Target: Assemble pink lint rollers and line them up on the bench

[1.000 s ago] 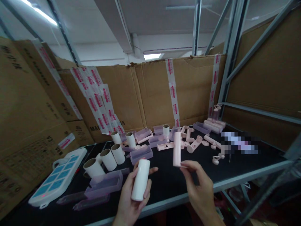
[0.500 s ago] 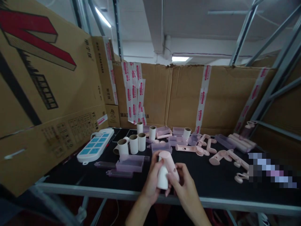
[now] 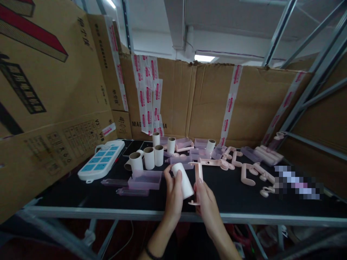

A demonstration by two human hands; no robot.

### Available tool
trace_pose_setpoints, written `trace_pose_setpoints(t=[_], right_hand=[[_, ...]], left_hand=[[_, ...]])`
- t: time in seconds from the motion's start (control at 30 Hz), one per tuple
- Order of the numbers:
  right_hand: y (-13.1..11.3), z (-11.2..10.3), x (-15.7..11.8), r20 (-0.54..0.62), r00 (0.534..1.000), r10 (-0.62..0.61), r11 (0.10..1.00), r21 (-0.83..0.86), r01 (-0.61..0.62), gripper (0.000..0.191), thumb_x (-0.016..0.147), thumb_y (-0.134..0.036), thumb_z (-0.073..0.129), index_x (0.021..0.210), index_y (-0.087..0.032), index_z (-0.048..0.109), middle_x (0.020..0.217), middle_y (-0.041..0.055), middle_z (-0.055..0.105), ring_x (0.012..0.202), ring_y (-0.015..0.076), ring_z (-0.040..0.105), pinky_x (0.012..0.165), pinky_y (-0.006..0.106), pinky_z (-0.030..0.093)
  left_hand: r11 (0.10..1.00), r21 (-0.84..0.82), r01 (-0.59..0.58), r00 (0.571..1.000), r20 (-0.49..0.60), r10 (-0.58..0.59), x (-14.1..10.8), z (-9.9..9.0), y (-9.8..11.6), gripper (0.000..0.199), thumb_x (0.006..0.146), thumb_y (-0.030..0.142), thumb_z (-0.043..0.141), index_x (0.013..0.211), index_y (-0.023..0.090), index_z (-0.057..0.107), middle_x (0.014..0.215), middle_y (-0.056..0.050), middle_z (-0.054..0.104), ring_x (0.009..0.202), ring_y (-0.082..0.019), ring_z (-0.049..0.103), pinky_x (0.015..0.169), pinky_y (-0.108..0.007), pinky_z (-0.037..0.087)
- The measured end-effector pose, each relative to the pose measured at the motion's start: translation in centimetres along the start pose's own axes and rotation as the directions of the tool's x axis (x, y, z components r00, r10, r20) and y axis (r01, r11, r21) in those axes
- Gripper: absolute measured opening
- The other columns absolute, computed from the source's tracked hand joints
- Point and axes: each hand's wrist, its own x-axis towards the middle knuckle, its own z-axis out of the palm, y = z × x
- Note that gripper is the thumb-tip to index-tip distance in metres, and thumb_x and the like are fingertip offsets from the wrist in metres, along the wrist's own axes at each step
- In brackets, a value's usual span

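My left hand (image 3: 173, 195) is wrapped round a white cardboard tube (image 3: 184, 184), which leans with its top to the left. Just right of it, my right hand (image 3: 208, 200) grips a pink plastic holder (image 3: 198, 175) with an arm jutting left at each end. A small gap separates tube and holder. Several more white tubes (image 3: 149, 159) stand upright at the left back. Clear purple plastic boxes (image 3: 145, 181) lie in front of them and behind. Other pink plastic pieces (image 3: 247, 177) are scattered to the right.
A white power strip (image 3: 100, 162) with blue panels lies on the black tabletop (image 3: 89, 196) at the left. Cardboard walls (image 3: 173, 101) bound the back and left. A metal rail (image 3: 130, 213) runs along the front edge. Part of the right side is pixelated.
The pink holder has come away from the white tube and turned, with its open side facing the tube. My hands have moved slightly apart. The camera view has shifted.
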Motion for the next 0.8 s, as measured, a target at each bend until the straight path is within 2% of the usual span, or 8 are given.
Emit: trace_pose_setpoints(t=[0.1, 0.17, 0.27, 0.43, 0.63, 0.8], right_hand=[[-0.1, 0.2, 0.5, -0.001, 0.999, -0.038, 0.998, -0.047, 0.038, 0.047, 0.094, -0.065, 0.046, 0.081, -0.021, 0.052, 0.068, -0.0021, 0.051, 0.055, 0.0121, 0.045, 0.043, 0.021, 0.033], [0.0, 0.3, 0.7, 0.015, 0.999, -0.046, 0.996, -0.078, 0.047, 0.044, 0.094, -0.064, 0.046, 0.088, -0.021, 0.055, 0.077, 0.0012, 0.058, 0.066, 0.0158, 0.053, 0.048, 0.022, 0.04], [0.2, 0.4, 0.6, 0.035, 0.999, -0.04, 0.993, -0.107, 0.044, 0.045, 0.095, -0.063, 0.044, 0.096, -0.02, 0.057, 0.086, 0.0041, 0.063, 0.076, 0.0186, 0.059, 0.053, 0.024, 0.046], [0.0, 0.2, 0.5, -0.014, 0.997, -0.082, 0.981, -0.177, 0.078, 0.044, 0.097, -0.061, 0.04, 0.089, -0.021, 0.057, 0.076, 0.0024, 0.062, 0.068, 0.0175, 0.057, 0.054, 0.024, 0.045], [-1.3, 0.4, 0.2, -0.052, 0.987, -0.15, 0.944, -0.306, 0.127, 0.04, 0.099, -0.056, 0.039, 0.085, -0.021, 0.053, 0.076, 0.0021, 0.062, 0.072, 0.0177, 0.058, 0.061, 0.025, 0.042], [-1.7, 0.6, 0.4, -0.088, 0.979, -0.183, 0.909, -0.394, 0.134, 0.038, 0.099, -0.054, 0.041, 0.081, -0.022, 0.052, 0.07, -0.0002, 0.059, 0.065, 0.0171, 0.055, 0.06, 0.026, 0.038]], left_hand=[[0.98, 0.167, -0.108, 0.991, -0.055, 0.118, 0.0, 0.1, -0.2, 0.043, 0.089, 0.048, 0.065, 0.125, 0.029, 0.05, 0.097, -0.001, 0.062, 0.074, -0.017, 0.058, 0.062, -0.022, 0.047], [0.979, 0.177, -0.105, 0.992, -0.051, 0.116, -0.1, 0.1, -0.3, 0.043, 0.09, 0.049, 0.064, 0.125, 0.03, 0.05, 0.095, -0.001, 0.062, 0.072, -0.017, 0.058, 0.06, -0.022, 0.047], [0.981, 0.168, -0.096, 0.993, -0.048, 0.105, -0.1, 0.1, -0.3, 0.045, 0.089, 0.051, 0.065, 0.125, 0.029, 0.05, 0.095, -0.001, 0.063, 0.072, -0.017, 0.058, 0.06, -0.022, 0.048], [0.968, 0.229, -0.107, 0.994, -0.002, 0.11, 0.0, 0.1, -0.3, 0.045, 0.09, 0.051, 0.063, 0.126, 0.029, 0.047, 0.096, -0.002, 0.063, 0.072, -0.018, 0.06, 0.06, -0.024, 0.05], [0.942, 0.303, -0.146, 0.988, 0.087, 0.125, 0.2, 0.2, -0.3, 0.044, 0.094, 0.05, 0.056, 0.13, 0.029, 0.044, 0.113, -0.005, 0.062, 0.086, -0.02, 0.062, 0.071, -0.028, 0.052], [0.918, 0.35, -0.186, 0.981, 0.118, 0.154, 0.3, 0.0, -0.2, 0.045, 0.096, 0.051, 0.052, 0.133, 0.027, 0.041, 0.114, -0.006, 0.061, 0.093, -0.022, 0.062, 0.077, -0.032, 0.052]])
